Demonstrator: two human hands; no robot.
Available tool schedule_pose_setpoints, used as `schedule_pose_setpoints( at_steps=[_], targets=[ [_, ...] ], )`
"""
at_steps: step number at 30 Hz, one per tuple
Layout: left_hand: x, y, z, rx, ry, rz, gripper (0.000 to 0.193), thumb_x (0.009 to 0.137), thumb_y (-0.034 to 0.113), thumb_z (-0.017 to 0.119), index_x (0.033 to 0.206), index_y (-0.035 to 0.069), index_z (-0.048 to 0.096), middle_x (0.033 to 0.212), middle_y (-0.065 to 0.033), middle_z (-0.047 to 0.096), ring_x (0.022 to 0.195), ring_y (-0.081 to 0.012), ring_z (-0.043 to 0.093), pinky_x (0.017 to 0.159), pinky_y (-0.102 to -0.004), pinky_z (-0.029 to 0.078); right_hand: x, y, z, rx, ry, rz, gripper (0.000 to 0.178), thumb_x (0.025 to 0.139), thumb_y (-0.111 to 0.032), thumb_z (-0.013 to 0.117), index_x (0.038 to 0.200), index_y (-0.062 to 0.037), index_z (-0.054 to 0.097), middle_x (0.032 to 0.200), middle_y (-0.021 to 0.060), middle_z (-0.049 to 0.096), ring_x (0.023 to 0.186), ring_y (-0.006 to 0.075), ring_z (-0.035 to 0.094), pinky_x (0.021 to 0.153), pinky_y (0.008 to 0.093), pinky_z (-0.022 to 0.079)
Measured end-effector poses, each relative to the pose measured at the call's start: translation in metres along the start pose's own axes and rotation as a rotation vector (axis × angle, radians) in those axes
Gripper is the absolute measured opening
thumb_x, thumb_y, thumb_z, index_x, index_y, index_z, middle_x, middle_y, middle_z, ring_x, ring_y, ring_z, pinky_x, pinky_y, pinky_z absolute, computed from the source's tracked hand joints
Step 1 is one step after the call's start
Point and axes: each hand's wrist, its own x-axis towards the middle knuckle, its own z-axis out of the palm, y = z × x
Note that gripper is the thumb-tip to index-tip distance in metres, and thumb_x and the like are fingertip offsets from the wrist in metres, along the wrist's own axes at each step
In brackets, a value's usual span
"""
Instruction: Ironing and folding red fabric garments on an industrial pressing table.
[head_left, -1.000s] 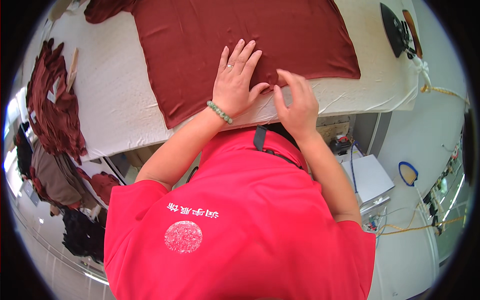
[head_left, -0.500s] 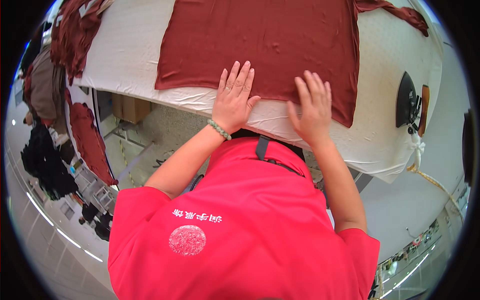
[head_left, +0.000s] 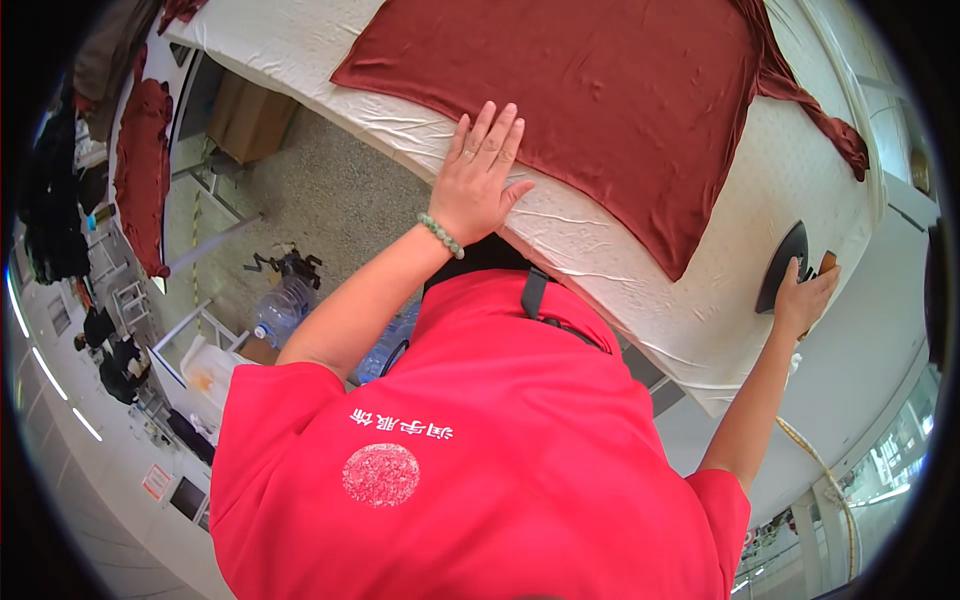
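Note:
A dark red garment or cloth piece (head_left: 600, 90) lies spread over the white padded table, a few small wrinkles in it. My left hand (head_left: 478, 180) rests flat at its near edge, fingers stretched out, partly on the red cloth and partly on the white cover. At the right end of the table stands an iron (head_left: 783, 266) with a dark plate and a brown handle. My right hand (head_left: 806, 298) is on that handle, thumb on the plate side and fingers around the other; part of the grip is hidden.
The white-covered table (head_left: 400, 130) runs across in front of me. A red strip of cloth (head_left: 830, 130) trails at its far right. To the left are a cardboard box (head_left: 250, 118), a hanging red cloth (head_left: 142, 170) and clear plastic bottles (head_left: 282, 310). A yellowish hose (head_left: 815, 455) hangs at the right.
My right hand has left the red cloth and moved right to the iron's handle. The left hand stays at the cloth's near edge. The view has turned, so the table slants down to the right.

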Motion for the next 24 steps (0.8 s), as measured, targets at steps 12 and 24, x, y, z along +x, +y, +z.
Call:
schedule_pose_setpoints(
  at_steps=[12,24],
  targets=[
    [-0.020,0.002,-0.006,-0.113,-0.051,0.103,0.064,0.092,0.035,0.066,0.144,0.002,0.051,0.157,-0.0126,0.043,0.149,-0.0314,0.034,0.124,-0.0509,0.022,0.028,-0.019,-0.064,0.512,-0.960,0.505,0.045,0.092,-0.039,0.072,0.110,0.0017,0.065,0.059,0.0034,0.058,0.053,0.0143,0.056,0.051,0.0324,0.044],
    [-0.012,-0.075,-0.067,-0.326,-0.030,0.239,0.038,0.087,0.014,0.072,0.123,0.004,0.067,0.125,-0.0108,0.066,0.127,-0.0306,0.059,0.115,-0.0521,0.038,0.014,-0.363,-0.148,0.415,-0.951,-0.448,0.052,0.088,-0.028,0.071,0.130,-0.0010,0.057,0.088,0.0239,0.071,0.085,0.0420,0.071,0.075,0.0491,0.056]
  ],
)
